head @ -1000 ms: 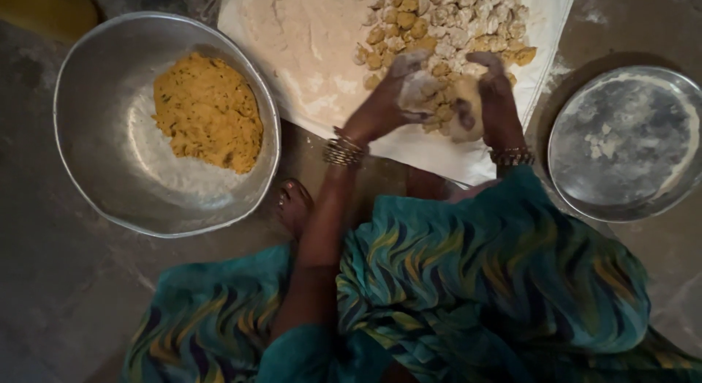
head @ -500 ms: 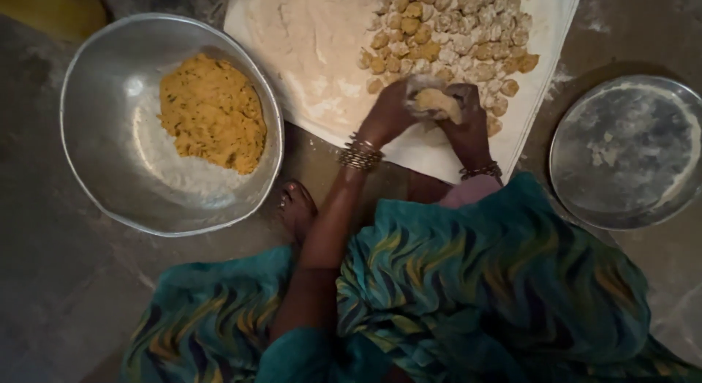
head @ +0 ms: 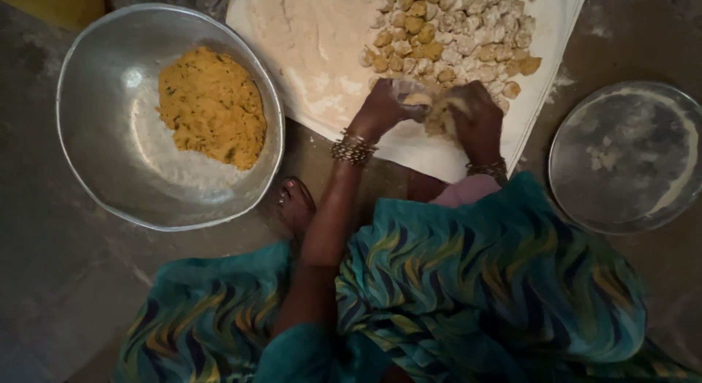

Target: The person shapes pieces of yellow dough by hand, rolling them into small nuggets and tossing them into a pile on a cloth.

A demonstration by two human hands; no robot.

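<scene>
A teal patterned garment (head: 482, 280) fills the near edge. Above it, the left hand (head: 380, 112) and right hand (head: 475, 119) close together around a lump of dough (head: 439, 114) over the floured white cloth (head: 322, 54). Small dough pieces (head: 453, 32) lie beyond; a steel bowl (head: 95, 156) holds yellow dough (head: 212, 105)

I see a pale yellowish lump of soft dough (head: 441, 116), flour-dusted and rough at its edges, pressed between my two hands above the near edge of the white floured cloth. Just left of it, touching it, is a small round metal cup (head: 411, 99), tilted on its side with its open mouth showing, its rim dulled by flour. Both sit near the heap of small dough pieces.
</scene>
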